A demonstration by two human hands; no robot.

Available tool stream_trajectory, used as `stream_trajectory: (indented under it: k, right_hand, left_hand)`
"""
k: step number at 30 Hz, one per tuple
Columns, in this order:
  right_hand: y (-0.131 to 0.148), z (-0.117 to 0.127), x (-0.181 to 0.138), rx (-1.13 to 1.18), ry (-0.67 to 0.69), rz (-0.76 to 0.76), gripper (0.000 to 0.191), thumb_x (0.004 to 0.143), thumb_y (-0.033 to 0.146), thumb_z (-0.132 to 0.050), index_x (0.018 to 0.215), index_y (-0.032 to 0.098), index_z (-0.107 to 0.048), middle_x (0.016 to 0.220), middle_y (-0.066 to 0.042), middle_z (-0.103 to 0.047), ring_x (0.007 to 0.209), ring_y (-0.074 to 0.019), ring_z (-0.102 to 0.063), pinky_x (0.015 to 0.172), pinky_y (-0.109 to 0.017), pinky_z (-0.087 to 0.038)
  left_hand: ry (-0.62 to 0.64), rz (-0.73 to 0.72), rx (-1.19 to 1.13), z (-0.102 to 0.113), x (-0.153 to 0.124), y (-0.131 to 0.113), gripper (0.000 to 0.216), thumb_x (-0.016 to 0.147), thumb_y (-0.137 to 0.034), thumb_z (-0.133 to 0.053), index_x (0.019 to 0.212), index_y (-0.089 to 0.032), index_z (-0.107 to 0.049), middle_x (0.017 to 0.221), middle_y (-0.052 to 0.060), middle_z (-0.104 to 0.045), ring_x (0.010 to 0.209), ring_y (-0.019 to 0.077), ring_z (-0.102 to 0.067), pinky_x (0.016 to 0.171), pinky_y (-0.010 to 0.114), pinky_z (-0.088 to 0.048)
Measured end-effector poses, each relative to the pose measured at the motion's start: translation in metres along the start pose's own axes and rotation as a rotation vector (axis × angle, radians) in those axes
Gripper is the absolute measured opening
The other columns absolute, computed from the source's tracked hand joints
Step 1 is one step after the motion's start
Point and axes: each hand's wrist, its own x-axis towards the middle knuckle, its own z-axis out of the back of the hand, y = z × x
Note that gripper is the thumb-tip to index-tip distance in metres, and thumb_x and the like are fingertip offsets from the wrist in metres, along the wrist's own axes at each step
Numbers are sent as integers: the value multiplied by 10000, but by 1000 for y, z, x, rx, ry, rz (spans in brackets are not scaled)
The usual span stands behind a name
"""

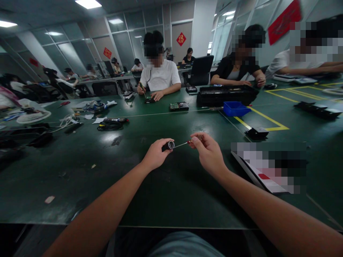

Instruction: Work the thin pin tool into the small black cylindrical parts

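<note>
Over the green table, my left hand (157, 154) is closed around a small black cylinder (169, 145) whose round, silver-rimmed end faces me. My right hand (210, 151) grips a screwdriver (189, 142) by its reddish handle, which the fingers partly cover. The thin metal shaft points left, and its tip reaches the cylinder's rim. Whether the tip touches the rim or sits inside it, I cannot tell. What the cylinder belongs to is not clear from here.
A white box-like item (257, 175) lies right of my right forearm, partly blurred out. Beyond are a small black part (256, 133), a blue bin (236, 109), a circuit board (179, 106) and a black cable bundle (111, 124). A person (160, 76) works across the table.
</note>
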Motion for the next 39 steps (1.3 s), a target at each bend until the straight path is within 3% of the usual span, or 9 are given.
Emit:
stream_trajectory:
  k: [17,21,26,31,35,39]
  right_hand:
    - [-10,0,3,-83,6,6,224,920,416,-566,1000,213,-620,890,-52,-699,834,-210,-657,772,-376,-508]
    - [0,3,2,-288,10,-41,347,894,539,-591,808,206,-639,686,-18,-656,618,-174,-589,598,-316,-434]
    - [5,5,2,-411,-10,-32,481,857,614,-605,594,226,-497,530,10,-572,491,-142,-497,514,-291,-343]
    - [2,4,0,-410,31,47,336,864,515,-642,717,222,-564,603,10,-607,543,-157,-542,535,-292,-385]
    - [0,2,-1,-329,76,119,184,873,398,-638,914,219,-628,808,-31,-700,717,-199,-650,658,-331,-486]
    - [0,2,-1,-315,111,137,143,888,344,-602,960,226,-639,881,-42,-709,797,-210,-669,731,-356,-511]
  left_hand:
    - [10,-11,70,2,-2,-8,390,856,-158,-681,1236,-240,-645,1235,44,-671,1163,223,-597,1063,412,-427]
    - [18,-23,77,2,-3,-6,386,861,-169,-684,1237,-245,-645,1227,45,-675,1155,225,-602,1042,410,-440]
    - [25,-35,100,1,-3,-4,390,859,-194,-700,1241,-259,-648,1211,41,-683,1134,231,-612,1026,423,-447]
    - [27,-43,101,2,-2,-2,399,851,-197,-712,1241,-262,-651,1205,42,-687,1136,235,-613,1027,428,-446]
    - [32,-47,101,2,-2,-2,389,856,-197,-705,1237,-258,-654,1198,44,-689,1135,237,-613,1027,428,-442]
    - [28,-38,103,2,-2,-4,391,855,-195,-702,1237,-259,-653,1178,42,-690,1116,234,-617,1012,419,-448]
